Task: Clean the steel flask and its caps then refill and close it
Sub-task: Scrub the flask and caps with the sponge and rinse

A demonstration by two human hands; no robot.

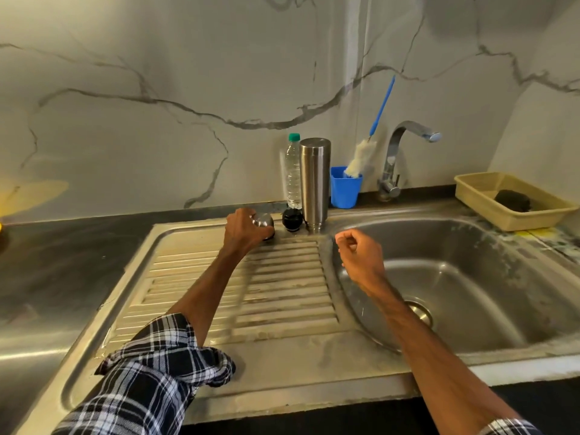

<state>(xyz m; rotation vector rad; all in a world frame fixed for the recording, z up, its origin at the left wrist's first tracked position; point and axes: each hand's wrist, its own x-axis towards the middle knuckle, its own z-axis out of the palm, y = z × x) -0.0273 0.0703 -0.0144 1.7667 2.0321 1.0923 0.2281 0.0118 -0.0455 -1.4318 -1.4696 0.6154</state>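
Observation:
The steel flask (314, 180) stands upside down at the back of the draining board, its mouth on the steel. Just left of it lies a black inner cap (292, 218). My left hand (243, 229) grips the steel outer cap (263, 221), which rests on the draining board left of the black cap. My right hand (359, 254) hovers over the sink's left rim with its fingers curled and nothing in them. A clear plastic water bottle (293, 174) with a green lid stands behind the flask.
A blue cup (345, 189) holding a blue-handled bottle brush (361, 160) stands right of the flask. The tap (397, 158) rises behind the sink basin (470, 277). A yellow tray (489, 208) with a dark scrubber (513, 200) sits at the back right. The ribbed draining board (251, 293) fills the middle.

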